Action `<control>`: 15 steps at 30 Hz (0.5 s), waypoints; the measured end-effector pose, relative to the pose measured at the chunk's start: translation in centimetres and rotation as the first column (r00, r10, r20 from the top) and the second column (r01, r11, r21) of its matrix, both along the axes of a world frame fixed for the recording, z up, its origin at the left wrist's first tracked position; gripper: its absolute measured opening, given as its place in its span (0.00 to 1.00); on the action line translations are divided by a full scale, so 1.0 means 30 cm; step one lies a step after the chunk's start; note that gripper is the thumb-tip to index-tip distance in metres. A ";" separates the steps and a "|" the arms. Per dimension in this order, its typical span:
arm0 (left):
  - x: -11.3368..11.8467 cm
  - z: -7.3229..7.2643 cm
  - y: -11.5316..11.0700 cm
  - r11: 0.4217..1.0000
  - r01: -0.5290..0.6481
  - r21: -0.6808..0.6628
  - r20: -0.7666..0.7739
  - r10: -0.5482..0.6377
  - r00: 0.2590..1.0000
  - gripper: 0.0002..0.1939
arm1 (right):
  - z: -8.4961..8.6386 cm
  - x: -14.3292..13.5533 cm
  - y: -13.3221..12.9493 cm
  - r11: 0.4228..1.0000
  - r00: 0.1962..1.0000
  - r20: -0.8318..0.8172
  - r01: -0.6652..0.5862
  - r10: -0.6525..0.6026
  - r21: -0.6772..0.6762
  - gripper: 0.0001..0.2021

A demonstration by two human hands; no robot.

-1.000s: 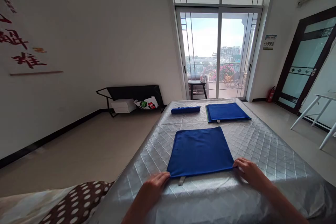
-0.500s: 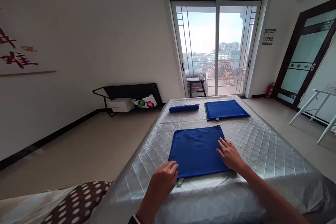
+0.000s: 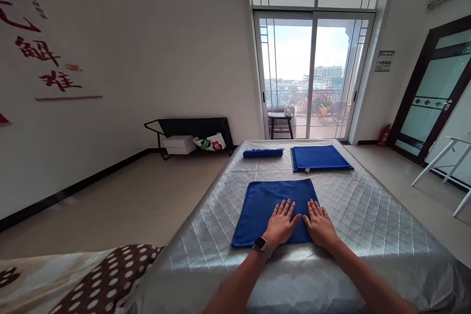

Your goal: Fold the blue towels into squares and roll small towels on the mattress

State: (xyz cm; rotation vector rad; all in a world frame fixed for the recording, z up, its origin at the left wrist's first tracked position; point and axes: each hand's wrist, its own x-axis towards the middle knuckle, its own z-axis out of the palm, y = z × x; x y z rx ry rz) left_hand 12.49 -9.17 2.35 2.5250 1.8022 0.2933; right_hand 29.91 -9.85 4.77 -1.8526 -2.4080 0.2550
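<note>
A blue cloth [image 3: 257, 211] lies flat on the silver quilted bed cover [image 3: 206, 225] in front of me. My left hand [image 3: 280, 223] rests palm down on the cloth, right of its middle, with the fingers spread. Beside it, my right hand [image 3: 319, 224] lies flat over the cloth's right edge, fingers stretched out. Farther back sits a rolled blue cloth [image 3: 262, 153]. To the right of that roll is a flat stack of blue cloths [image 3: 321, 157] with a green edge and a small white tag.
A brown polka-dot blanket [image 3: 110, 279] lies at the lower left. By the wall stands a low black rack [image 3: 191, 127] with white boxes [image 3: 179, 144]. Sliding glass doors [image 3: 312, 78] are behind the bed, and a white table [image 3: 456, 152] stands at right.
My left hand has moved from the cloth's lower left corner rightward onto its surface, and its fingers have spread. My right hand stays at the right edge. The view has turned slightly left.
</note>
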 end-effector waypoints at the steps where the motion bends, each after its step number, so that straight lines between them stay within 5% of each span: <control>1: -0.057 -0.013 -0.010 0.999 -0.046 0.009 -0.006 0.046 0.999 0.34 | 0.003 -0.002 -0.001 1.000 1.000 -0.012 0.007 -0.008 -0.003 0.32; 8: -0.421 -0.111 -0.096 0.931 -0.360 0.056 -0.019 0.361 0.932 0.39 | 0.014 -0.003 -0.002 0.996 0.999 -0.002 0.049 -0.050 -0.079 0.33; 15: -0.442 -0.102 -0.124 0.887 -0.461 -0.005 -0.067 0.460 0.886 0.44 | 0.074 -0.047 0.131 0.993 0.996 0.028 0.085 -0.083 -0.085 0.33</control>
